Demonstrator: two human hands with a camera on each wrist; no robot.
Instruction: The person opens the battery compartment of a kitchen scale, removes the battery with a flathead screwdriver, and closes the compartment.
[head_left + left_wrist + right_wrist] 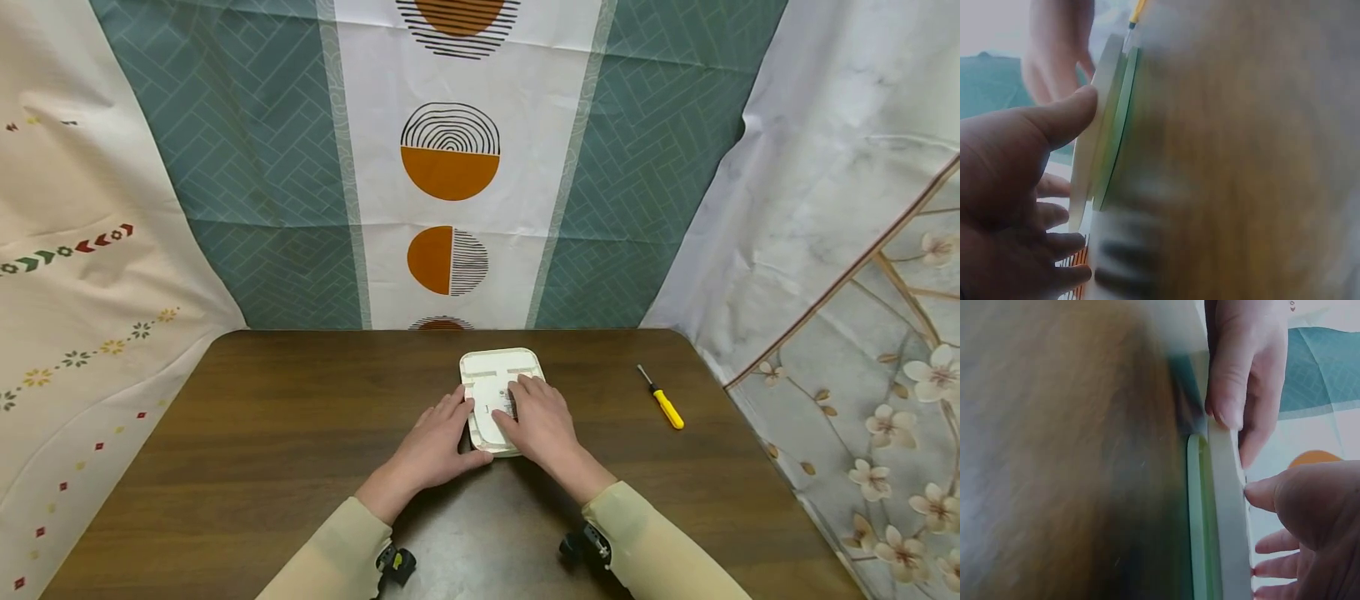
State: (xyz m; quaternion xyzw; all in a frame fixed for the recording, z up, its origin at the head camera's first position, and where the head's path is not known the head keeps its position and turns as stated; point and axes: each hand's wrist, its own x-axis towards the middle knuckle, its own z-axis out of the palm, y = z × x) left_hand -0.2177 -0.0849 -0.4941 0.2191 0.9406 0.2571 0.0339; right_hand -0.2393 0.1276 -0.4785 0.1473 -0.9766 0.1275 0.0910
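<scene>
A white, rounded rectangular plastic device [487, 392] lies flat on the table, with printing and shallow recesses on its upward face. In the right wrist view a pale green layer [1196, 512] shows under its white rim. My left hand [437, 446] is at the near left corner, its extended thumb touching the near edge and its fairly straight fingers along the left side. Over the right half rests my right hand [542, 421], fingers spread and thumb lying toward the middle of the face; its palm covers part of the printing.
A screwdriver [667, 408] with a yellow handle lies to the right on the brown wooden table [300, 400]. Patterned cloth [262, 150] hangs behind the table, and more cloth drapes along both sides. Each wrist carries a small black camera.
</scene>
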